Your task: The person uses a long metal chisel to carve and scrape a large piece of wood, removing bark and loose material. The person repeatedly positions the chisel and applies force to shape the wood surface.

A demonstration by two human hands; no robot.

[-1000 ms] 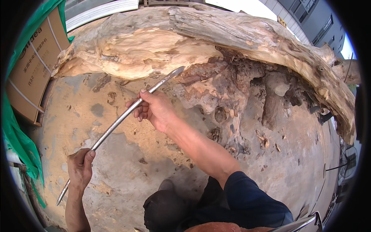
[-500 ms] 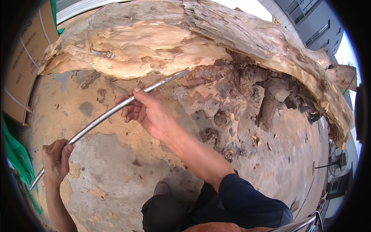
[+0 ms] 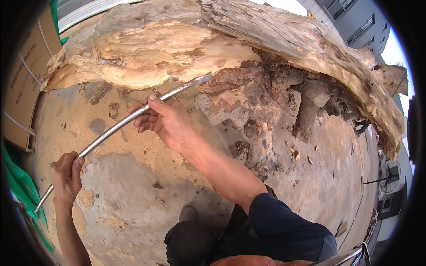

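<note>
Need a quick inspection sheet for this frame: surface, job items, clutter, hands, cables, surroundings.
Surface: sandy concrete ground, patchy and stained.
Job's things: long metal bar with a flattened tip at the edge of the large weathered stump, where pale outer wood meets the dark rotted core.
Clutter: wood chips scattered on the ground by the core.
Grippers: right hand wraps the bar near its middle; left hand grips its lower end.
Cables: nothing seen.
Surroundings: strapped cardboard box and green netting at left; grey building at top right; the person's dark shoe below.
</note>
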